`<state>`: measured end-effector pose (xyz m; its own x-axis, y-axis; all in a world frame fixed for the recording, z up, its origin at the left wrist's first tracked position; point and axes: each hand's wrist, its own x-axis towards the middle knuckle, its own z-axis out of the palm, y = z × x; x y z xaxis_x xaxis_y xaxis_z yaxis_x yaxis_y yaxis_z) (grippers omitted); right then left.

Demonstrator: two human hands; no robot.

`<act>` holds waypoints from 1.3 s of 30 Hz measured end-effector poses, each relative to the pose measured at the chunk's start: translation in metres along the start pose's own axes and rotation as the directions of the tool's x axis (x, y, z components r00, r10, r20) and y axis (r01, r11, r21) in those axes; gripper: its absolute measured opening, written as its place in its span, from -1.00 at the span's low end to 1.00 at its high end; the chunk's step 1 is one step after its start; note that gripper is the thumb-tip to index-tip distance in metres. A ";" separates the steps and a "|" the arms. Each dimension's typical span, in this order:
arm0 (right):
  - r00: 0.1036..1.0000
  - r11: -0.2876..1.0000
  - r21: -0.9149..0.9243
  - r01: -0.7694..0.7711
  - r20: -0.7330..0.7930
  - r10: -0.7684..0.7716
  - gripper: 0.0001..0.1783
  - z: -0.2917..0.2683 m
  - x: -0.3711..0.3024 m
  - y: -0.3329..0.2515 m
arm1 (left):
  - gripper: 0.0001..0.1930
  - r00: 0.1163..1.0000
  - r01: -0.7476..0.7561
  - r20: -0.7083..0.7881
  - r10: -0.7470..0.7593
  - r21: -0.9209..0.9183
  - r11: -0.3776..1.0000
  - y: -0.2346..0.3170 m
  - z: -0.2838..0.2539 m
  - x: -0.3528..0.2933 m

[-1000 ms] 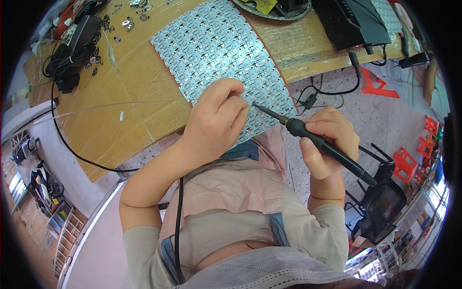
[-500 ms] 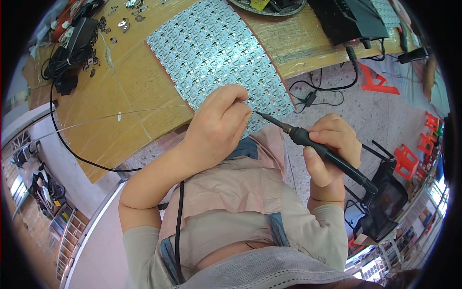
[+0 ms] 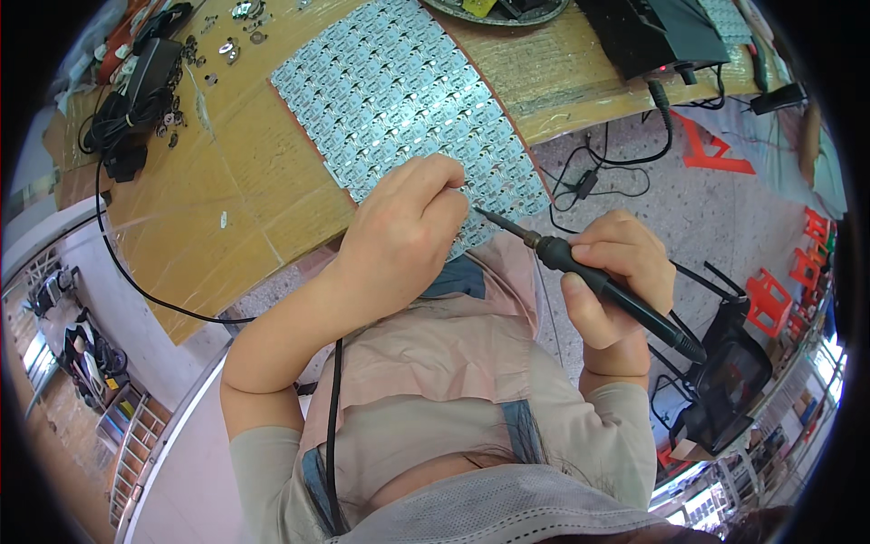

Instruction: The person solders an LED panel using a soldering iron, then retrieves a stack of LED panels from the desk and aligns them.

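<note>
In my right hand point(image 3: 621, 276) is a black soldering iron point(image 3: 625, 299), its fingers and thumb wrapped round the handle. The metal tip points up and left, close to the fingertips of my left hand point(image 3: 408, 227). That hand is closed in a pinch over the near part of a large panel of small circuit boards point(image 3: 399, 100). A thin solder wire ran to it in the earlier frame; now its fingers hide what they pinch. The panel is silvery white with a reddish edge, and its near corner juts past the table edge.
The panel lies on a wooden table point(image 3: 217, 245). A black soldering station point(image 3: 652, 41) stands at the far right, a metal tray point(image 3: 535, 13) at the far middle. Black adapters and cables point(image 3: 149, 82) and small metal parts lie at the left. A black chair point(image 3: 725, 390) stands at the right.
Both hands have shifted slightly left, and the iron's tip with them. The thin wire stretched from the left to my left hand no longer shows clearly.
</note>
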<state>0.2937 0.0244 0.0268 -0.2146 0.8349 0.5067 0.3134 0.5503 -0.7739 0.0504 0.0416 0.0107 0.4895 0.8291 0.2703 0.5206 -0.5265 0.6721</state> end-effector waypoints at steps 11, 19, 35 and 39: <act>0.998 0.999 0.012 -0.041 -0.045 0.042 -0.77 -0.010 -0.013 -0.009 | -0.80 0.990 0.040 -0.128 -0.058 -0.138 0.990 0.007 0.013 -0.022; 0.999 0.999 0.029 -0.014 -0.042 0.015 -0.76 -0.007 -0.014 -0.005 | -0.82 0.987 -0.037 -0.160 0.025 -0.073 0.997 0.002 0.021 -0.020; 0.998 0.998 0.042 -0.048 -0.049 0.050 -0.78 -0.017 -0.004 -0.010 | -0.80 0.986 0.024 -0.166 -0.025 -0.008 1.000 0.002 0.003 -0.014; 0.991 0.998 0.064 -0.008 -0.134 0.017 -0.79 -0.013 0.013 0.001 | -0.83 0.976 0.035 -0.216 -0.008 0.120 0.992 -0.017 -0.018 -0.001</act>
<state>0.3035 0.0364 0.0375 -0.0836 0.8374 0.5401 0.2552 0.5419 -0.8008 0.0285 0.0526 0.0111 0.3225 0.8543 0.4076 0.6172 -0.5163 0.5937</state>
